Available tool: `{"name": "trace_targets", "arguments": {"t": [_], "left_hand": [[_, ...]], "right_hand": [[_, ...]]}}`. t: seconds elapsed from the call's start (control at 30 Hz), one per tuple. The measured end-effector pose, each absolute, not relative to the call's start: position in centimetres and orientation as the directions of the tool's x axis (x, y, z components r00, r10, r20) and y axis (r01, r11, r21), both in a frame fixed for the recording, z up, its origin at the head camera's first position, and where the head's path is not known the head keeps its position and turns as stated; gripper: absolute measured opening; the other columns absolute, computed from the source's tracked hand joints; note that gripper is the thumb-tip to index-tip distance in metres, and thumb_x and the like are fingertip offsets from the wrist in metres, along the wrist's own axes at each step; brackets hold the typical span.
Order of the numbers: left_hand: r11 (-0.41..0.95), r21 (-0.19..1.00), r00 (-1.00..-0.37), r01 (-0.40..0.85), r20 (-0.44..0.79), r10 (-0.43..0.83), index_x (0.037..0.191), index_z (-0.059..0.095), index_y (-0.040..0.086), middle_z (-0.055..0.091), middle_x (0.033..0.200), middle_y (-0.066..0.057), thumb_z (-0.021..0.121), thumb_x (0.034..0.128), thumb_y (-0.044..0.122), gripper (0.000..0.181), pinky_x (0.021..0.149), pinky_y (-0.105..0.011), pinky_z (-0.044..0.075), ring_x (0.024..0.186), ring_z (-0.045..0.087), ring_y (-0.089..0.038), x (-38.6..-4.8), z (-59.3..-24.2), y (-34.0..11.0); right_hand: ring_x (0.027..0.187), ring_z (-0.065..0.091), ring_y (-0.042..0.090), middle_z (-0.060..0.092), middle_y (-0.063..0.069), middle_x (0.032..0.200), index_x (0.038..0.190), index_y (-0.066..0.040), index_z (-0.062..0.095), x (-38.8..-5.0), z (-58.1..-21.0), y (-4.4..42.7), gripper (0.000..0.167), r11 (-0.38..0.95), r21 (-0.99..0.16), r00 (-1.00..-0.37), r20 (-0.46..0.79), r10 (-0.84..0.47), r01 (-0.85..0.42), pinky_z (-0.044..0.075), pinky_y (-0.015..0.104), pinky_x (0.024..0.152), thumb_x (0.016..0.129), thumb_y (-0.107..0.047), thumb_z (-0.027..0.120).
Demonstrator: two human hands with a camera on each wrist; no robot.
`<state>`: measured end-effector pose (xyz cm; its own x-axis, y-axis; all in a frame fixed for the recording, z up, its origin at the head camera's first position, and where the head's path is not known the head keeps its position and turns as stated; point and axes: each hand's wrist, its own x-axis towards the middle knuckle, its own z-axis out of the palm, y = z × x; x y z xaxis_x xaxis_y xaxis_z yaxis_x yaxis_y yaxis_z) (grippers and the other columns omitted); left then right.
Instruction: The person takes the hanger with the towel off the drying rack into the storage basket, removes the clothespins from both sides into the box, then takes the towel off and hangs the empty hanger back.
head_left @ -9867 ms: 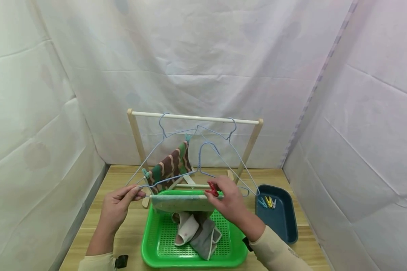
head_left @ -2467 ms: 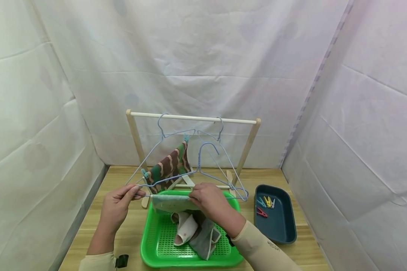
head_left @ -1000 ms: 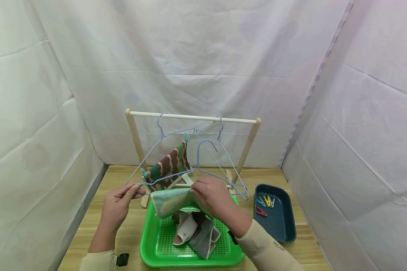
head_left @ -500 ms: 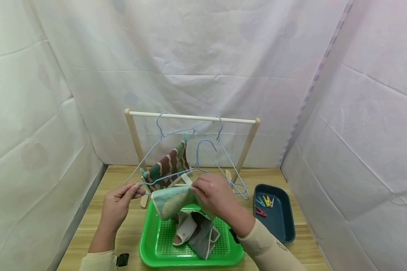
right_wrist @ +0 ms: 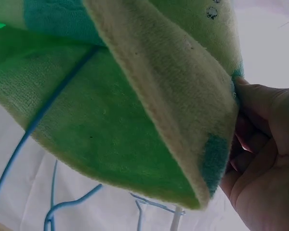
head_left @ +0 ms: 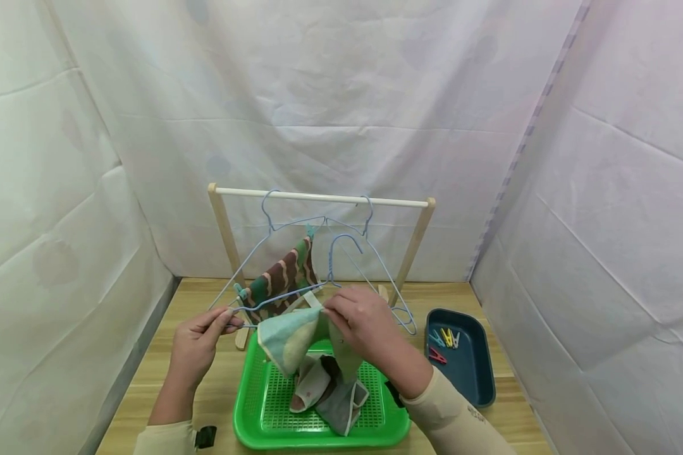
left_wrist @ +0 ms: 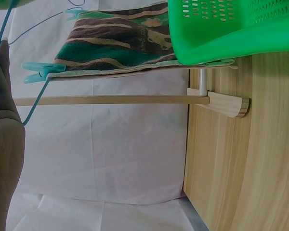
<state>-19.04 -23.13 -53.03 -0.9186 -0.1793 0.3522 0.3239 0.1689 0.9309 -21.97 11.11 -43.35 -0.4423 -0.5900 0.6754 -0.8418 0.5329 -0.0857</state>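
Note:
My left hand [head_left: 196,344] pinches the left corner of a blue wire hanger [head_left: 287,294], whose hook points up above the basket. A small blue-green and cream towel [head_left: 292,339] is bunched over the hanger's lower bar. My right hand [head_left: 367,325] pinches the towel's top fold near the middle. In the right wrist view the towel [right_wrist: 183,86] hangs spread in two layers, with the hanger's bar [right_wrist: 58,91] running between them and thumb and fingers gripping its edge. Beneath, a green basket [head_left: 250,430] holds a pale cloth [head_left: 312,385] and a grey cloth [head_left: 341,407].
A wooden rack [head_left: 319,197] behind carries two more blue hangers. A camouflage cloth [head_left: 284,278] hangs from the left one by teal clothespins [left_wrist: 38,70]. On the right stands a dark blue tray [head_left: 472,379] with several clothespins [head_left: 448,338] and a red clothespin [head_left: 437,356].
The red clothespin, earlier in my right hand, lies in the tray. My right hand has gathered and lifted the towel, shifting it on the bar. The rack's right hanger sits further left.

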Motion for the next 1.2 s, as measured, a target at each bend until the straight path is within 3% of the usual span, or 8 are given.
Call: {"name": "trace_targets", "arguments": {"t": [0.4, 0.7, 0.97, 1.2], "left_hand": [[0.18, 0.929, -0.916, 0.323, 0.355, -0.186, 0.122, 0.077, -0.014, 0.083, 0.093, -0.003, 0.064, 0.1122, 0.0, 0.022, 0.083, -0.021, 0.067, 0.087, 0.08, -0.006, -19.1, -53.1, -23.1], [0.183, 0.926, -0.913, 0.331, 0.363, -0.184, 0.121, 0.077, -0.015, 0.083, 0.093, -0.003, 0.063, 0.1118, -0.002, 0.021, 0.083, -0.021, 0.066, 0.087, 0.08, -0.006, -19.1, -53.2, -23.1], [0.162, 0.928, -0.914, 0.337, 0.363, -0.183, 0.122, 0.076, -0.016, 0.083, 0.094, -0.004, 0.064, 0.1115, -0.002, 0.021, 0.083, -0.021, 0.067, 0.087, 0.08, -0.007, -19.1, -53.2, -23.1], [0.169, 0.93, -0.915, 0.327, 0.356, -0.189, 0.122, 0.076, -0.015, 0.083, 0.093, -0.002, 0.064, 0.1117, -0.001, 0.021, 0.083, -0.022, 0.067, 0.087, 0.08, -0.006, -19.1, -53.3, -23.1]], "right_hand": [[0.088, 0.072, 0.018, 0.078, 0.0, 0.097, 0.1, -0.01, 0.083, -21.2, -41.6, 11.6, 0.005, 0.52, -0.093, -0.422, 0.712, -0.561, -0.849, 0.064, 0.035, 0.077, 0.098, -0.012, 0.087], [0.095, 0.074, 0.02, 0.078, 0.002, 0.1, 0.101, -0.01, 0.083, -20.7, -40.6, 11.9, 0.005, 0.525, -0.114, -0.434, 0.72, -0.541, -0.843, 0.066, 0.038, 0.085, 0.099, -0.011, 0.086], [0.095, 0.074, 0.021, 0.078, 0.003, 0.101, 0.103, -0.009, 0.083, -20.4, -39.8, 12.3, 0.004, 0.513, -0.135, -0.432, 0.737, -0.52, -0.848, 0.066, 0.038, 0.085, 0.102, -0.012, 0.083], [0.094, 0.074, 0.022, 0.078, 0.004, 0.1, 0.103, -0.008, 0.083, -20.1, -38.9, 12.6, 0.005, 0.477, -0.14, -0.402, 0.762, -0.507, -0.868, 0.066, 0.038, 0.082, 0.098, -0.007, 0.086]]}}
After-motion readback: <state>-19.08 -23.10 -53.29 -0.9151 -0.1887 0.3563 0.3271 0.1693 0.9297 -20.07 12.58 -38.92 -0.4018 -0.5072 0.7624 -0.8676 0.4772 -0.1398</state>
